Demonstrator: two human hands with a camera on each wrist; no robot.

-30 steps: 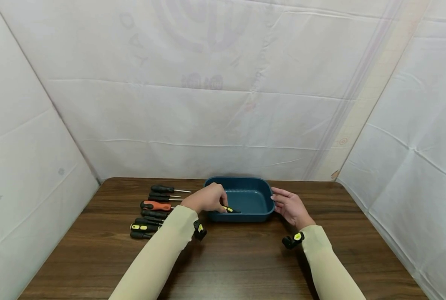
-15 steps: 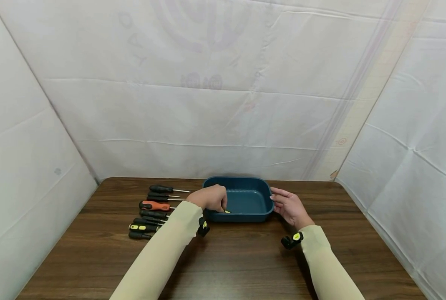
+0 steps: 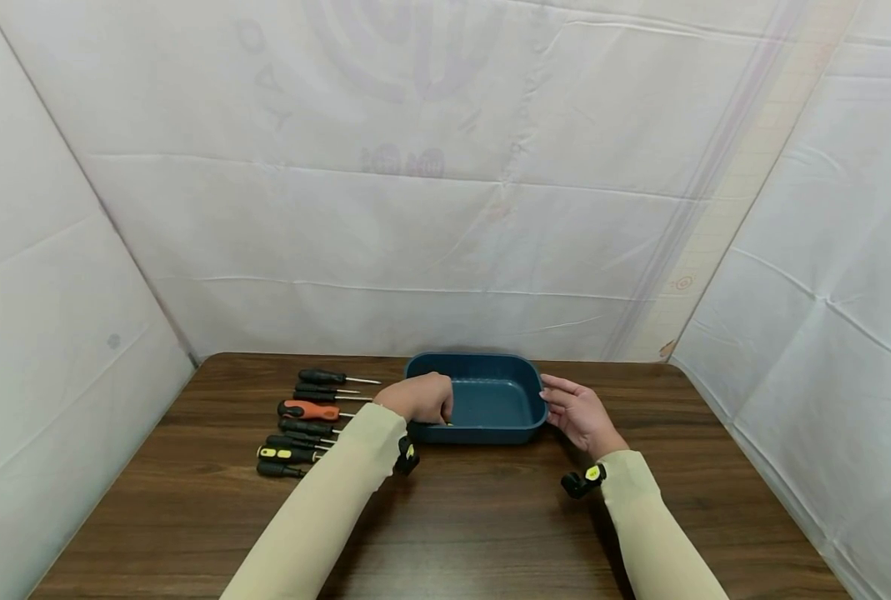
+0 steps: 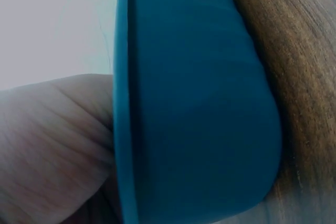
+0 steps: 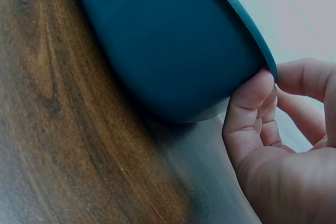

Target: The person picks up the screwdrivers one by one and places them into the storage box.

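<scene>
A dark teal, rounded-rectangular plastic tray (image 3: 490, 367) sits on the dark brown wood-grain bench (image 3: 460, 525), toward the bench's 12 o'clock edge and close to the white fabric backdrop (image 3: 430, 208). The left hand (image 3: 417, 398) reaches over the tray's 9 o'clock rim with its fingers curled down inside; a small fleck of yellow shows just under the fingertips, but whether the hand grips anything there cannot be told. In the left wrist view the tray's outer wall (image 4: 199, 103) fills the picture, with the hand (image 4: 52, 145) pressed up behind the rim. The right hand (image 3: 578, 412) stands at the tray's 3 o'clock end, fingers relaxed and loosely spread, grasping nothing; the right wrist view shows its thumb tip (image 5: 251, 95) touching the tray's rim (image 5: 247, 30) while the other fingers curve loosely beyond it. Both arms wear pale beige sleeves (image 3: 317, 517), each with a small black and yellow wrist camera mount (image 3: 584, 480) near the cuff. At 9 o'clock from the tray, a row of screwdrivers (image 3: 302, 425) lies on the bench, shafts pointing toward the tray: mostly black handles, one orange-handled screwdriver (image 3: 308, 410) in the middle of the row, and one black and yellow-handled screwdriver (image 3: 286, 454) near the row's 6 o'clock end. The row lies just beside the left forearm.
</scene>
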